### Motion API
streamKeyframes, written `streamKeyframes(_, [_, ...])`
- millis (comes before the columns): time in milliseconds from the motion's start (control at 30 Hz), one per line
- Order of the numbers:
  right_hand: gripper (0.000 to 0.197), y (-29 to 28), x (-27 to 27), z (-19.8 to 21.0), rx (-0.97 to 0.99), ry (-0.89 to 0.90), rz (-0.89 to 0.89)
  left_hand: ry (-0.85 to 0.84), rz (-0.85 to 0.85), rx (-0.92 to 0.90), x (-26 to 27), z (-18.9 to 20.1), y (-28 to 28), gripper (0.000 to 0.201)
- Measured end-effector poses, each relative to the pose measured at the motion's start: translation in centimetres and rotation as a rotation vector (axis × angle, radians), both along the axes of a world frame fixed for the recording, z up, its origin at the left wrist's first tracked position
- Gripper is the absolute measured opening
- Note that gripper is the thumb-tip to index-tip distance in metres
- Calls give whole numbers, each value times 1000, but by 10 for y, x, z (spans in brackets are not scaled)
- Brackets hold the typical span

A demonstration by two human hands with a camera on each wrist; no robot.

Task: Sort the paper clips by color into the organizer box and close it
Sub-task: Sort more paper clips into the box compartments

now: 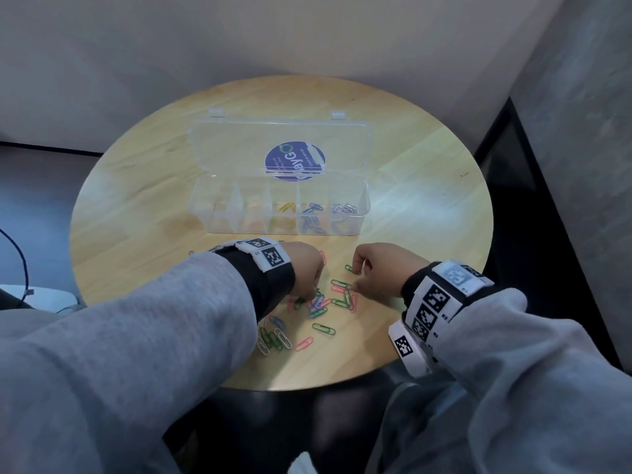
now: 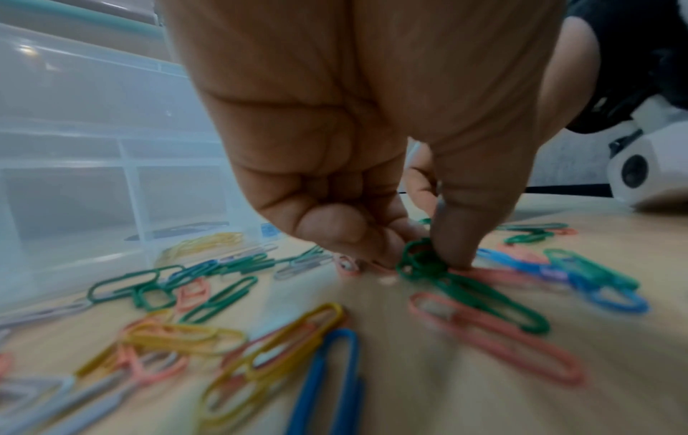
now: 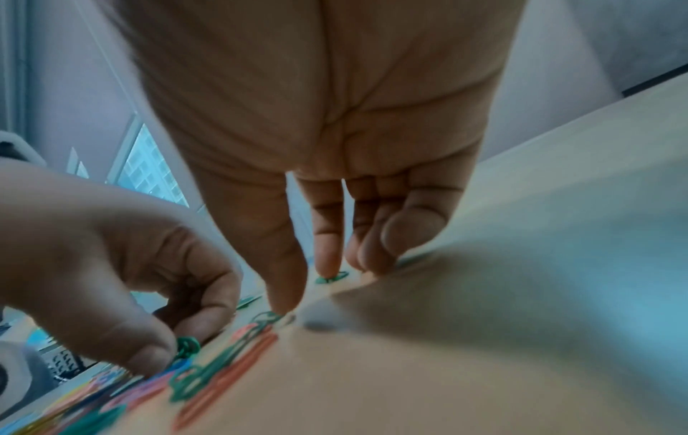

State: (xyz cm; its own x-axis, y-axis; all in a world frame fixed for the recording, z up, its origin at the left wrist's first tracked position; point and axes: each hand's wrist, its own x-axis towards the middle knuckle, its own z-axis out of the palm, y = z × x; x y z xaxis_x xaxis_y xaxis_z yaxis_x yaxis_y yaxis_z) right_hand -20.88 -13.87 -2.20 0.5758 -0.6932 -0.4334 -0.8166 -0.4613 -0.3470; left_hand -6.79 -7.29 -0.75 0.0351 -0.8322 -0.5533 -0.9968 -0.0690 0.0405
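Note:
The clear organizer box point(image 1: 280, 230) stands open on the round wooden table point(image 1: 136, 234), its lid point(image 1: 239, 148) laid back. Its compartments hold yellow clips point(image 1: 286, 206), blue clips point(image 1: 313, 208) and silver clips point(image 1: 343, 209). Loose paper clips point(image 1: 318, 306) of several colors lie in front of it. My left hand point(image 1: 313, 295) pinches a small bunch of green clips point(image 2: 420, 259) between thumb and fingers, just above the table. My right hand point(image 1: 355, 278) points down, its index fingertip point(image 3: 329, 270) touching one green clip point(image 3: 333, 279) and its thumb beside another point(image 3: 268, 318).
The box wall point(image 2: 93, 176) stands close to the left of my left hand. A dark cable point(image 1: 17, 254) and a white object point(image 1: 41, 295) lie off the table's left side. The table's near edge point(image 1: 307, 388) runs just behind the clips.

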Motion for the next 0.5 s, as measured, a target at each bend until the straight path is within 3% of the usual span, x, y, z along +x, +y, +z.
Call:
streamKeyframes(100, [9,-1,7,2,-20,19,81,-30,-29,-10,-3,1,1,8])
streamKeyframes(200, [21,-1,9,2,-27,40,118,-31,-39,1,-1,1,1,12])
streamKeyframes(267, [15,-2,9,1,-30,0,89,-11,-24,13,2,1,0,13])
streamKeyframes(367, [15,0,10,-1,-19,-27,36,69,30,8,9,1,0,2])
streamKeyframes(500, [21,2,17,-1,-37,-7,45,246,191,-30,22,3,1,8])
